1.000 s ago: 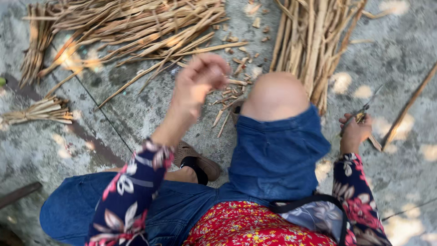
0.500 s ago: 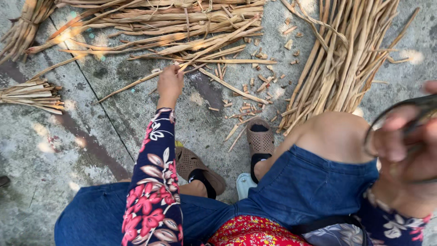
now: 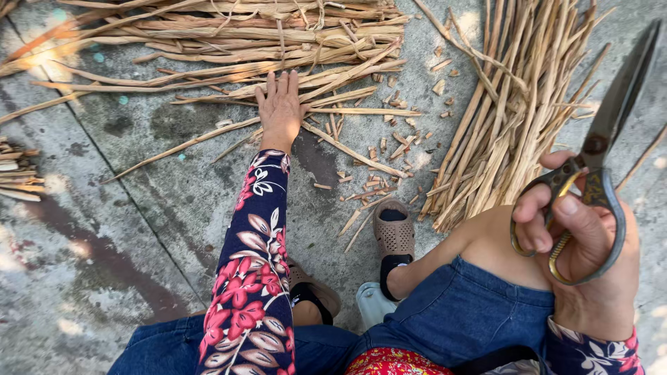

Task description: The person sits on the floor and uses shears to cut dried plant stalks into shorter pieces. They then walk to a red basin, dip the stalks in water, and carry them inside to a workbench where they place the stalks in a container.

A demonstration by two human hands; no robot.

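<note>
Scissors (image 3: 603, 149), 1 pair, dark metal w/ worn brassy loops, are held at frame right in the right hand (image 3: 590, 264): fingers curled through the loops and gripping, blades shut, tips pointing up toward the top-right corner. Head view, vs. 0.5 s ago: the scissors hand was then blurred at the right edge; now it is sharp and the whole tool shows. Left hand (image 3: 280, 111) has reached further up the concrete floor (image 3: 104, 229), from the loose stalks to the edge of the big heap; it lies flat, palm down, fingers spread, on dried stalks (image 3: 208, 48), closing on none. Counts: 2 hands; 2 large stalk piles, i.e. the heap across the top and a fan-shaped bundle (image 3: 514, 118) at right; 1 small bundle (image 3: 17, 173) at left edge; 2 brown sandals (image 3: 393, 232), the nearer one half hidden by the floral sleeve (image 3: 250, 278). Short offcuts (image 3: 379, 180) lie scattered betw. hand and bundle, too many to count.
</note>
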